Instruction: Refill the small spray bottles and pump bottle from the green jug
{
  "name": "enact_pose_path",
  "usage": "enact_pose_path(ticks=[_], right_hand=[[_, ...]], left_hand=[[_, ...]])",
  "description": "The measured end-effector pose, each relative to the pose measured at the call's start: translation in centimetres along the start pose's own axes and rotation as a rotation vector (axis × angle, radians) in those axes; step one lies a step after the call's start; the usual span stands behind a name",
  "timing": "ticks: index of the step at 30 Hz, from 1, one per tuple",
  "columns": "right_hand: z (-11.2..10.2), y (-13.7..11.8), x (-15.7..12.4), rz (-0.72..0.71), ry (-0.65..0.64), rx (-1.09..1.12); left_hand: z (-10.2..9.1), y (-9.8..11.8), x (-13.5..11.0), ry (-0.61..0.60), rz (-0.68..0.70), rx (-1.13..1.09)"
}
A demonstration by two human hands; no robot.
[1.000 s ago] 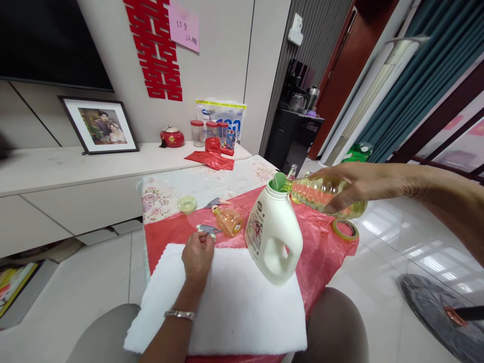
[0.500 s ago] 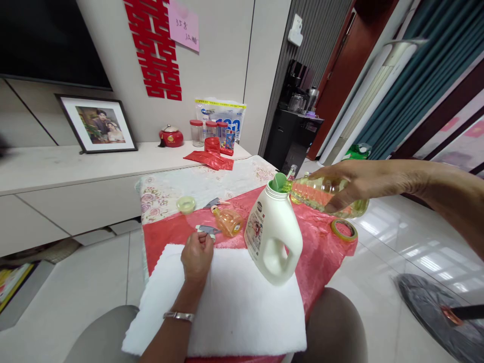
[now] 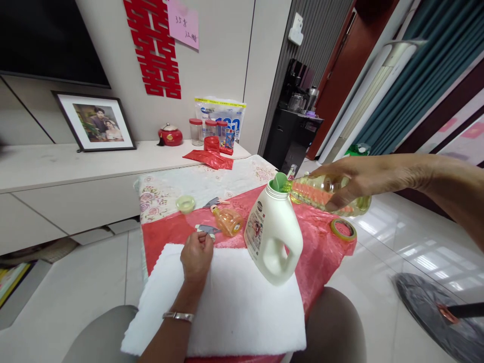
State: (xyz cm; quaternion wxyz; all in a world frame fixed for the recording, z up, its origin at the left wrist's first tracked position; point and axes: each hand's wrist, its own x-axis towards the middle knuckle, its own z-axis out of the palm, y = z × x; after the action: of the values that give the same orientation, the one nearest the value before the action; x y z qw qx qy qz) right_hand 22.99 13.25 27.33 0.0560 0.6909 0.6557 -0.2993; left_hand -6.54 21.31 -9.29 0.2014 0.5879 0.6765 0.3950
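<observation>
One white cloth (image 3: 242,312) lies nearest, in front of the white jug (image 3: 272,242), the landmark, which stands upright at the cloth's far right. The left hand (image 3: 196,256), left of the jug, has its fingers curled together; contact with the near sprayer (image 3: 206,230) cannot be confirmed. The right hand (image 3: 350,179), right of the jug, is wrapped around one clear bottle (image 3: 310,194), tilted with its neck at the green funnel (image 3: 280,181) in the jug's mouth.

Left of the jug: one orange bottle (image 3: 228,222) lying just beside it, two grey sprayers in total, one shallow bowl (image 3: 185,204). Right of the jug: one tape roll (image 3: 342,237). Behind the jug, three red-lidded jars (image 3: 196,133) and one red pot (image 3: 170,136) stand farther left.
</observation>
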Motion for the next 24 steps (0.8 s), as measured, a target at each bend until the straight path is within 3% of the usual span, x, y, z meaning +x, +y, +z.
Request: enact_pose_path(ticks=[24], right_hand=[[-1.1, -2.2, 0.4, 0.023, -0.066, 0.037]], left_hand=[[0.0, 0.2, 0.0, -0.007, -0.009, 0.008]])
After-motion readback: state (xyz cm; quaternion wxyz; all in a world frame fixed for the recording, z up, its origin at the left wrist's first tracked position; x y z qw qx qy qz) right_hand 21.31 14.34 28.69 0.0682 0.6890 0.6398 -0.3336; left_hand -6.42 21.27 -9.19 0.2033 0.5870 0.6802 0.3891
